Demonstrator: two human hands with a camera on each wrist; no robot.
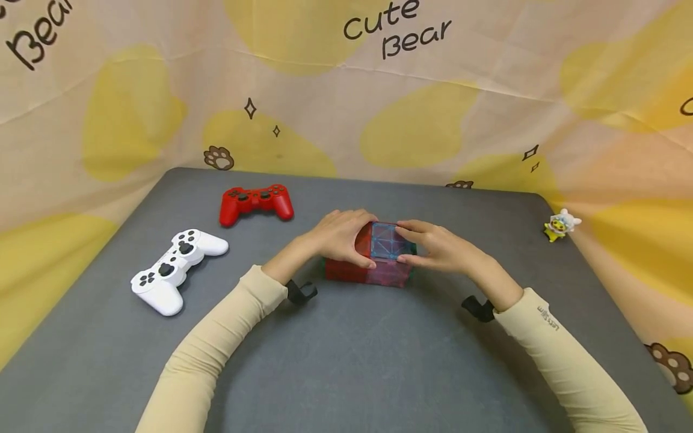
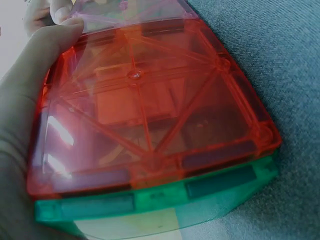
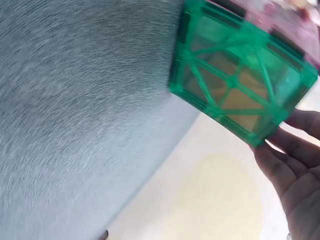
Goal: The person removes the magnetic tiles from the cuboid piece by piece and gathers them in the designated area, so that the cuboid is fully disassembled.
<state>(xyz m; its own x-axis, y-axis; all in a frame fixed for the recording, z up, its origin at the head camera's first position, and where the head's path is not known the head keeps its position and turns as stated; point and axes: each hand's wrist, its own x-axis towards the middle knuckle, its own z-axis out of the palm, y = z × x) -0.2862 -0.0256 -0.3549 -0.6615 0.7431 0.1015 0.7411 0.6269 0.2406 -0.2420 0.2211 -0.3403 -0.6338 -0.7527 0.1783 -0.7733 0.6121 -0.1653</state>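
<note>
A box of see-through magnetic tiles stands on the grey table between both hands. Its front pairs a red tile point(image 1: 345, 271) with a pink tile point(image 1: 387, 273), and a blue tile point(image 1: 387, 240) lies on top at the right. Green tiles point(image 3: 230, 80) form the right end; green also shows at the left end point(image 2: 155, 197). My left hand point(image 1: 342, 236) spans the top of the left half, thumb at the front edge and fingers at the back. My right hand point(image 1: 445, 248) grips the right end around the blue tile, thumb in front, fingertips behind.
A red game controller point(image 1: 255, 202) lies at the back left, a white one point(image 1: 175, 263) nearer on the left. Far right, a small yellow-and-white figurine point(image 1: 561, 225) stands near the table edge. A patterned cloth point(image 1: 314, 108) hangs behind the table.
</note>
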